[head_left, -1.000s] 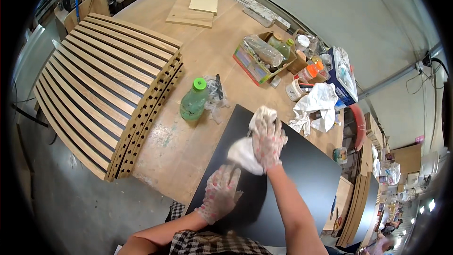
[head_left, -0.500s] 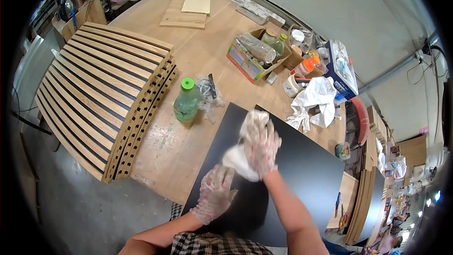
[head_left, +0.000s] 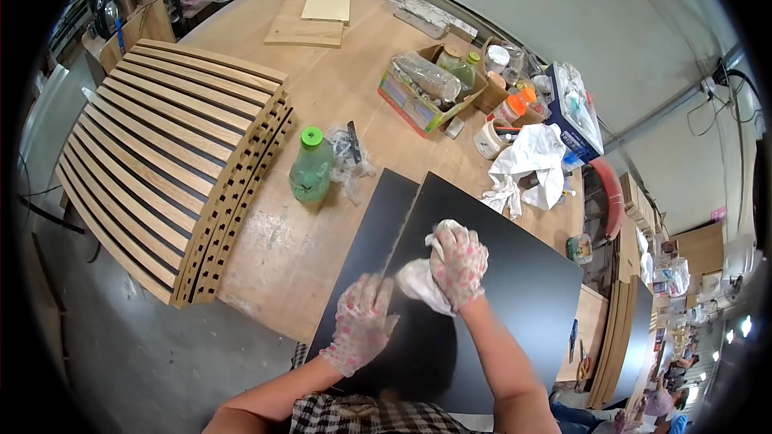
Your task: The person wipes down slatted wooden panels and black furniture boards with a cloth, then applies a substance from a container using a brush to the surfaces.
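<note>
Lying bunched on a flat, matte-black rectangular panel [head_left: 515, 289], a soft white cloth [head_left: 422, 283] sits beneath the right hand [head_left: 460, 269], which wears a thin whitish glove dotted with pink. Its fingers are close together and bent over the upper part of the cloth, while a loose fold spreads out to the left of the palm; whether the thumb pinches the fabric I cannot tell. The left hand [head_left: 359, 329], in a matching glove, lies palm down with its fingers extended close together and its thumb held apart, the fingertips at the panel's pale left edge. It is near the cloth but apart from it, and is the closest obstacle on that side. Beyond that edge shows a strip of a second black panel [head_left: 366, 229].

Farther left on the pale wooden table [head_left: 269, 261] stand a translucent green bottle with a bright green cap [head_left: 312, 173], just beside a crumpled clear plastic bag [head_left: 346, 185], and a stack of curved, slatted wooden panels [head_left: 173, 153]. Past the panel's far edge lie a crumpled white sheet [head_left: 531, 157] and an open, colourful cardboard box [head_left: 402, 104] holding bottles.
</note>
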Demonstrator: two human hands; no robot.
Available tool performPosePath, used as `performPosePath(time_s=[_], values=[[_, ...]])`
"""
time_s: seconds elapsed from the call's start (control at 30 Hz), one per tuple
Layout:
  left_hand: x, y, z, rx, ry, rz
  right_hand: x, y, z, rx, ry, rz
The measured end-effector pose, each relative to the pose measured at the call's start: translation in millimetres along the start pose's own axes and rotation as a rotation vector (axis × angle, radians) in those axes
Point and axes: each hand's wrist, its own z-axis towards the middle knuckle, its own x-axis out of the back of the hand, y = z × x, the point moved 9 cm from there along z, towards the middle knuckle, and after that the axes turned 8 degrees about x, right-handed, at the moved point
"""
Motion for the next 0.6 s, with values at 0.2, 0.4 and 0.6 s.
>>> performPosePath(time_s=[0.2,0.4,0.6], values=[[4.0,1.0,7.5,-0.012,0.008,-0.07,-3.1,-3.1,46.2,-0.026,-0.132,-0.021],[3.0,-1.0,6.7,-0.014,0.007,-0.109,-8.1,-6.0,52.2,0.028,-0.117,-0.083],[6.3,-2.9,7.3,-0.012,-0.001,-0.131,-12.3,-8.2,54.6,-0.07,-0.16,-0.073]])
